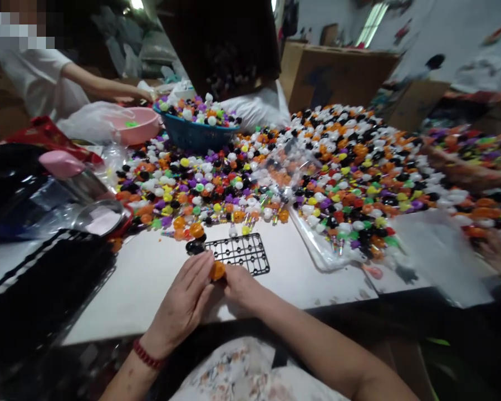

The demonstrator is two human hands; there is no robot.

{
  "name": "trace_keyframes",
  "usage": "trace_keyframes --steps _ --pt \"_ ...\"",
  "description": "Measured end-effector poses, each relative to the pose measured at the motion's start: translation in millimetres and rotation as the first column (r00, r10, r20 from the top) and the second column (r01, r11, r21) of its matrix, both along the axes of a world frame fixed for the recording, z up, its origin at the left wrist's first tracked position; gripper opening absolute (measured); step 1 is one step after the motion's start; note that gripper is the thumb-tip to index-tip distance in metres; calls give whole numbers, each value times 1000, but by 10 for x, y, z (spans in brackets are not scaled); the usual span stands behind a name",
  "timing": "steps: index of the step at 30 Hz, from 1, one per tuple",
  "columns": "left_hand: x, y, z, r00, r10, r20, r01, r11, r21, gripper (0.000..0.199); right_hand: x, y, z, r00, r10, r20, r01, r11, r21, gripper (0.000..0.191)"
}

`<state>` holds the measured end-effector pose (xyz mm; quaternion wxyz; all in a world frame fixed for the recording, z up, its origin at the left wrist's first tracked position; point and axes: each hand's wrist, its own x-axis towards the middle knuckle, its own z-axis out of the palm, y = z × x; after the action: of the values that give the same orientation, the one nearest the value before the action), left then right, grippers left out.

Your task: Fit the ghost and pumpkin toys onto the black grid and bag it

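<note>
My left hand [183, 303] and my right hand [242, 287] meet near the white table's [150, 278] front edge, both pinching one small orange plastic piece [217, 270] between their fingertips. Just behind the hands lies a black plastic grid tray [242, 253], with a black piece [195, 247] and an orange piece [196, 229] at its left end. A red bead bracelet circles my left wrist. Beyond the grid spreads a big heap of small coloured plastic pieces [217, 184].
A blue basket [196, 136] of pieces and a pink bowl [137, 125] stand at the back. Clear bags of pieces [338, 245] lie right of the grid. Stacked black trays [45, 289] sit at left. Another person's arm [96, 86] reaches at back left; other hands [463, 167] work at right.
</note>
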<state>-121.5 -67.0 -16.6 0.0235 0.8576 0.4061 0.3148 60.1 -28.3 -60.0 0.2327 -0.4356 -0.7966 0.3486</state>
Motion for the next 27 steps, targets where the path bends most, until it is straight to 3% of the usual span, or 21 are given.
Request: trace_keyframes --steps 5,8,10,12,14,16,18,20,22,25,27 --pt "37 65 -56 994 23 -108 -13 996 93 62 -17 11 -76 1000 30 8 -30 999 20 21" --pt "60 64 -19 989 46 -143 -24 988 153 61 69 49 -32 997 57 -57 -60 997 -45 26" --pt "75 58 25 987 40 -156 -13 985 172 62 234 187 21 993 -4 -121 -4 998 -62 33" --pt "91 63 63 986 23 -163 7 984 180 63 478 442 81 981 -157 -112 159 987 15 37" --pt "112 84 81 988 15 -157 15 982 189 63 735 768 143 941 -337 23 329 929 171 40" --pt "136 117 77 988 18 -155 15 979 204 60 919 1075 197 845 -483 230 414 863 289 45" --pt "159 148 60 987 30 -159 5 977 214 58 972 1276 225 745 -545 384 438 834 336 44" --pt "175 163 43 986 41 -159 -6 978 210 59 904 1336 220 709 -538 456 422 842 337 40" --pt "177 161 34 988 49 -147 -20 982 190 59 788 1279 197 750 -495 440 387 866 315 38" --pt "157 143 40 990 22 -137 1 986 165 58 707 1126 181 873 -403 276 338 906 253 37" --pt "136 135 52 991 5 -132 15 989 148 58 763 1071 191 894 -398 205 345 904 251 39"
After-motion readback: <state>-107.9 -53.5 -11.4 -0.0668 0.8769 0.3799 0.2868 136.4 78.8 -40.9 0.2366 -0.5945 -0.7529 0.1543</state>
